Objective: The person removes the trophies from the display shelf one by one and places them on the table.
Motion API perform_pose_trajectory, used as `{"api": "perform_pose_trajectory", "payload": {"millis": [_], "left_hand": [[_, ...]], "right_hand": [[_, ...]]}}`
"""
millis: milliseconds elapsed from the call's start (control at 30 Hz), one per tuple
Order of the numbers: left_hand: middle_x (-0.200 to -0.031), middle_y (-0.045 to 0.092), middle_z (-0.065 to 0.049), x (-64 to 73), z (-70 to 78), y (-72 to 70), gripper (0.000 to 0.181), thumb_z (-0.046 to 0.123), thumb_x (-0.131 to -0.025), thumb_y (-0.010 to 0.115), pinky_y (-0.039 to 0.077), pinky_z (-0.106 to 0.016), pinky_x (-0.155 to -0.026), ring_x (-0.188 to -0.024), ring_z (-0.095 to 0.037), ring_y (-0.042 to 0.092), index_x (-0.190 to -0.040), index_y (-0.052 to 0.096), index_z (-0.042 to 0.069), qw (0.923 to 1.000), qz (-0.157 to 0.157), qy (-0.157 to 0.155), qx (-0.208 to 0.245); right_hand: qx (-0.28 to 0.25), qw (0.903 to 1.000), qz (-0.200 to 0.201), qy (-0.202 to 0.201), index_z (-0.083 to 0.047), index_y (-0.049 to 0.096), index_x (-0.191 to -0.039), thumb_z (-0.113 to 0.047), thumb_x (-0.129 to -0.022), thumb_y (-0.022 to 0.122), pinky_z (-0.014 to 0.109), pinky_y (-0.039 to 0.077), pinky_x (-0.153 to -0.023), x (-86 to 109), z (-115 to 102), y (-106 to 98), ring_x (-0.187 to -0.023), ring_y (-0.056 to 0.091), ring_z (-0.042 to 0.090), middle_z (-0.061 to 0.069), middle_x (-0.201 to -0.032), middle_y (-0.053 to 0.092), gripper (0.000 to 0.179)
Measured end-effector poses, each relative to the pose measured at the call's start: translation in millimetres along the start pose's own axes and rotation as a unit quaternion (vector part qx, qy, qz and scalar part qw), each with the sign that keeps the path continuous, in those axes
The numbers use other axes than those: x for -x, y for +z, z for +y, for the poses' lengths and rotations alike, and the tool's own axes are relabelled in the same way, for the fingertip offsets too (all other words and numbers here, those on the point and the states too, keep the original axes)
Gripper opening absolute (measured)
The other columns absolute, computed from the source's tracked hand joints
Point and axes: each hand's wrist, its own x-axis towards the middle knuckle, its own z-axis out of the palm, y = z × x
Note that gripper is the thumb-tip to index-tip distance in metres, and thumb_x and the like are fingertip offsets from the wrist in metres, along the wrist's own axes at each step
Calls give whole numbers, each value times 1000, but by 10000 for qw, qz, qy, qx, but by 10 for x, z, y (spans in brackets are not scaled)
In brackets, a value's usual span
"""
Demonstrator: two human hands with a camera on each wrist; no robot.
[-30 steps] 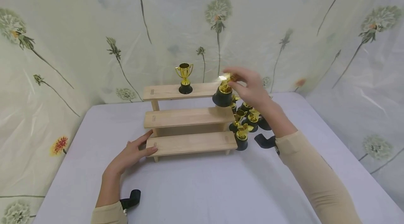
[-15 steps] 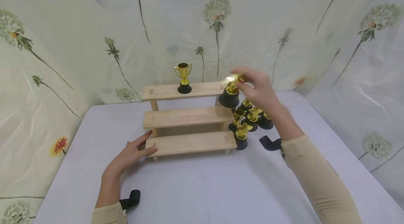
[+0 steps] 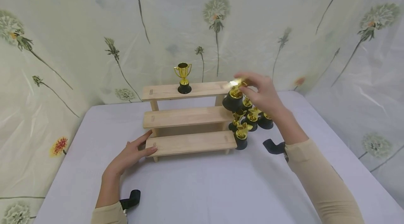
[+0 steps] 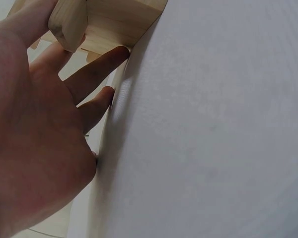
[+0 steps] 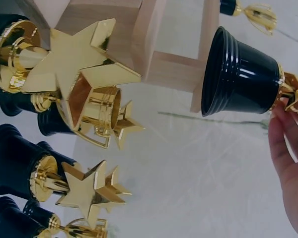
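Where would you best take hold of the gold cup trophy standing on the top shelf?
Probably pinch the gold cup trophy by its narrow stem or cup bowl, coming from above and the front. It stands upright and alone on the top shelf, with the curtain close behind.

The left hand (image 4: 35,124) lies flat on the white table (image 4: 213,139), fingers (image 4: 97,67) straight, touching the wooden stand (image 4: 109,22).

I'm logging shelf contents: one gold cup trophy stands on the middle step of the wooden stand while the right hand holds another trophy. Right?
Not quite: the cup trophy stands on the top step of the wooden stand, as the head view shows. The right hand does hold another trophy.
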Motion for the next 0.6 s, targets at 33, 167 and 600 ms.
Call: {"api": "perform_pose_trajectory", "payload": {"millis": [33,167,600], "left_hand": [[-164,27,-11,-2,-3,1,85,60,-89,64,-13,-66,-120,-155,-37,10,-158,25,32,10000,3,-3,-2],[-164,27,-11,-8,-10,2,85,61,-88,64,-13,-66,-120,-155,-37,10,-158,24,32,10000,4,-26,4],[-163,29,-12,-20,-17,2,85,61,-89,63,-13,-66,-120,-154,-36,15,-159,25,29,9999,10,83,-84]], "right_hand": [[40,10000,-7,31,5,66,-120,17,-83,65,12,51,-90,11,-4,-1,-92,63,1,21,-117,70,39],[214,9997,-15,74,2,67,-121,15,-84,66,11,50,-89,58,45,-4,-93,62,3,16,-117,71,40],[342,9990,-73,281,-7,69,-122,12,-84,68,10,50,-86,270,233,-53,-96,63,3,10,-118,72,42]]}}
